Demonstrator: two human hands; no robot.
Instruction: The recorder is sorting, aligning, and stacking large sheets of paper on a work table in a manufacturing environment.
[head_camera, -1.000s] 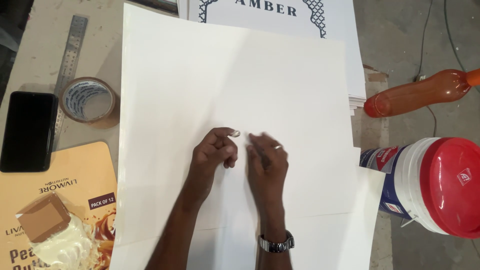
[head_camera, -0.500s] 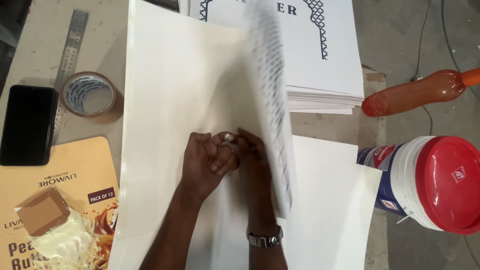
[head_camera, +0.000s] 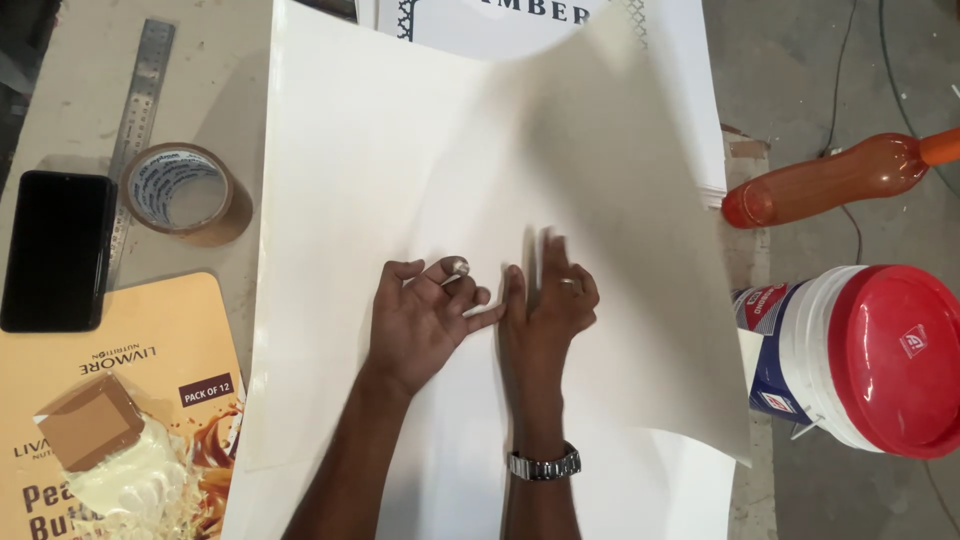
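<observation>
Head cam: my left hand (head_camera: 425, 318) and right hand (head_camera: 548, 305) sit side by side, touching, fingers spread flat on the white sheet (head_camera: 400, 170), gripping nothing. The sheet's right part curls up (blurry) above the right hand, tape roll (head_camera: 185, 193) and ruler (head_camera: 140, 95) off left.

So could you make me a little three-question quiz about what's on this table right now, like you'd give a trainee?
1. True or false: the tape roll lies to the right of the large white sheet.
2. Which thing lies on its side near the red-lidded bucket?
A. a steel ruler
B. an orange bottle
C. a black phone
3. Fill in: the right hand has a ____ on its wrist.

Key
1. False. The tape roll lies left of the sheet, beside the steel ruler and the black phone.
2. B. The orange bottle lies above the bucket in the picture.
3. Watch. The left hand rests on the sheet beside it.
</observation>
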